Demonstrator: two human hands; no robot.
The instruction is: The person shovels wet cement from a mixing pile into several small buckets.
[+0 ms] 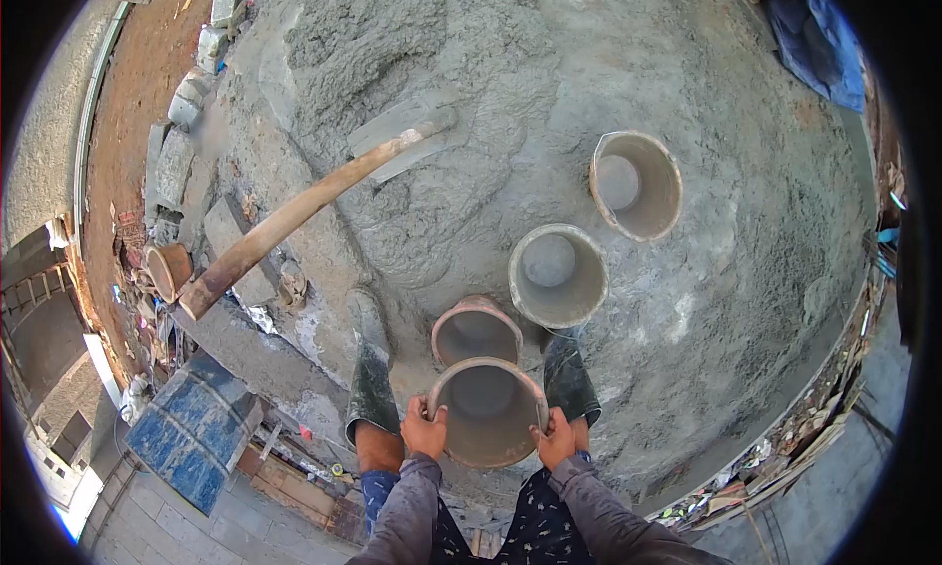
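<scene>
Both hands, left [425, 430] and right [555, 437], grip opposite sides of an upturned-mouth bucket [488, 413] between them. Just beyond it sits a reddish-rimmed bucket [477, 333]; farther forward, toward the right, two more buckets [558, 276] stand on wet cement [461, 202].

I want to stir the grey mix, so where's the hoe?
In the head view, the hoe lies to the person's left, its blade on the grey mix and its handle's end beside the small bucket.
</scene>
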